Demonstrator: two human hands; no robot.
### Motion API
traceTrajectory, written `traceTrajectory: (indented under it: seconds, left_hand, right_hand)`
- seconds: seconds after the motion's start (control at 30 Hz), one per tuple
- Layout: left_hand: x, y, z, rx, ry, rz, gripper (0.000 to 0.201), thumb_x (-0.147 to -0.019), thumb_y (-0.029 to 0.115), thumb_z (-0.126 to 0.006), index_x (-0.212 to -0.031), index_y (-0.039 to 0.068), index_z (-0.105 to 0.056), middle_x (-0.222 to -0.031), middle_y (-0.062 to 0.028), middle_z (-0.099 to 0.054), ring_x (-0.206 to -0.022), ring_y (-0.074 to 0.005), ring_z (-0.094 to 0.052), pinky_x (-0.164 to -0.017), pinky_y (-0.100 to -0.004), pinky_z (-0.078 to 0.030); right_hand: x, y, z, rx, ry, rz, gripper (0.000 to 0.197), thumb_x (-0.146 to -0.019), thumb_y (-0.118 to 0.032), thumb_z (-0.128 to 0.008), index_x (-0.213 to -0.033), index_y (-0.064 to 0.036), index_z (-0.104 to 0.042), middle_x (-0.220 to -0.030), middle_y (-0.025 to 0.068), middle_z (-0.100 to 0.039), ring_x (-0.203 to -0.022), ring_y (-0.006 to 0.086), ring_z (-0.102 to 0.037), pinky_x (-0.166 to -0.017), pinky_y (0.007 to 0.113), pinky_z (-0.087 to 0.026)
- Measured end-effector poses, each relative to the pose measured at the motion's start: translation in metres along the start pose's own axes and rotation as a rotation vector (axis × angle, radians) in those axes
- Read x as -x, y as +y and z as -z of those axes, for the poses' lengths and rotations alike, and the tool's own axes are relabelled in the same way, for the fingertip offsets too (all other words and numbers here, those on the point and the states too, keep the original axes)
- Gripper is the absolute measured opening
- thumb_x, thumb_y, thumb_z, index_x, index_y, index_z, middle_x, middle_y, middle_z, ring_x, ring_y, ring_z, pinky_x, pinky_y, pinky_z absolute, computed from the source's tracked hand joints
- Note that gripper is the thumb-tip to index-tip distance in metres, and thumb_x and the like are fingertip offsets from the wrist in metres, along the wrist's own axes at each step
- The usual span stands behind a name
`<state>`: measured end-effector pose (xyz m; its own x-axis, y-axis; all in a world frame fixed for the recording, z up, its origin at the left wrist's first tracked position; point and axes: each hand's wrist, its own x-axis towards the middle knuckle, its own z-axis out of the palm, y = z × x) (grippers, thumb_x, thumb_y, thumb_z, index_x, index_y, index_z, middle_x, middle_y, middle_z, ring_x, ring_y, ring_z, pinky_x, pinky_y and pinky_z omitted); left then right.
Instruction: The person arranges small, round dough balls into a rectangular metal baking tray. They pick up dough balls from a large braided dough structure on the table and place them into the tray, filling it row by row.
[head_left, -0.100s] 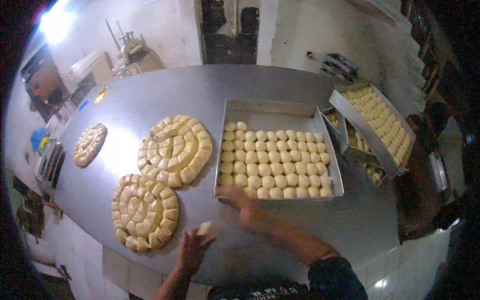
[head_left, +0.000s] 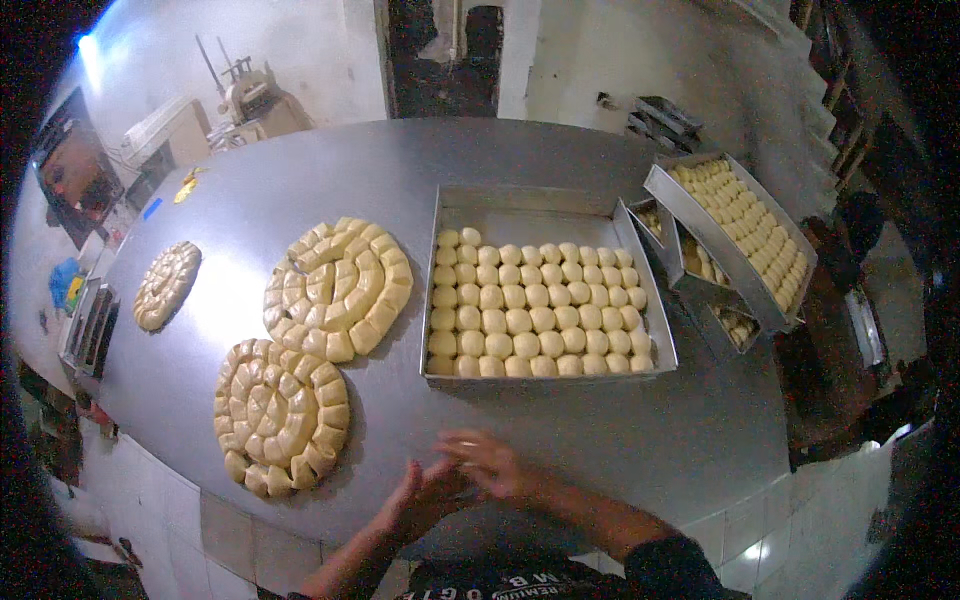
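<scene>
Our left hand (head_left: pixel 425 494) and right hand (head_left: pixel 500 472) meet, any hold unclear; beyond our grip sits the tray (head_left: pixel 545 222), probably for reach.

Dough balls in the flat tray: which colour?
Dough balls: pale yellow, best seen in head view.

The right fingers (head_left: pixel 466 441) blur, covering part of the left fingers (head_left: pixel 437 480); from here I can't tell what lies between them. A tilted tray (head_left: pixel 700 232) hides much of the trays (head_left: pixel 722 296) below; the shirt (head_left: pixel 480 580) runs off the lower edge.
</scene>
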<state>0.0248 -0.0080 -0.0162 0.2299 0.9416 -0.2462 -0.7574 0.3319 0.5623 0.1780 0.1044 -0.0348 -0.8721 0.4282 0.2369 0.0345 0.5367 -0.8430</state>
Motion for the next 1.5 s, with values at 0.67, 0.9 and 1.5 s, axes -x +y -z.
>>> traceTrajectory:
  seconds: [0.67,0.9,1.5]
  left_hand:
    - [0.063,0.014,0.050,-1.148,0.376,-0.231,0.022,-0.085,0.014,-0.054,-0.104,0.003,-0.055,-0.101,-0.0065,-0.056,-0.091,-0.0155,-0.053,-0.076,-0.0275,-0.043]
    - [0.046,0.007,0.060,-1.413,0.405,-0.302,0.019,-0.080,0.012,-0.056,-0.097,0.005,-0.056,-0.104,-0.0108,-0.055,-0.096,-0.0242,-0.052,-0.078,-0.0336,-0.044]
    - [0.016,-0.012,0.055,-2.056,0.409,-0.356,0.044,-0.072,0.021,-0.065,-0.113,0.014,-0.051,-0.113,-0.0101,-0.047,-0.100,-0.0328,-0.045,-0.088,-0.0441,-0.038]
  right_hand:
    - [0.142,0.058,0.065,1.014,0.954,-0.570,0.017,-0.067,-0.015,-0.067,-0.075,-0.0079,-0.053,-0.081,0.0121,-0.054,-0.079,0.0317,-0.051,-0.071,0.044,-0.038]
    - [0.143,0.026,0.034,0.617,0.833,-0.432,0.017,-0.068,-0.012,-0.065,-0.075,-0.0070,-0.050,-0.077,0.0120,-0.051,-0.075,0.0323,-0.050,-0.068,0.043,-0.038]
    - [-0.100,0.048,0.254,-0.079,1.402,0.206,0.040,-0.086,-0.028,-0.055,-0.115,-0.0019,-0.051,-0.102,0.0094,-0.054,-0.097,0.0210,-0.052,-0.087,0.030,-0.041]
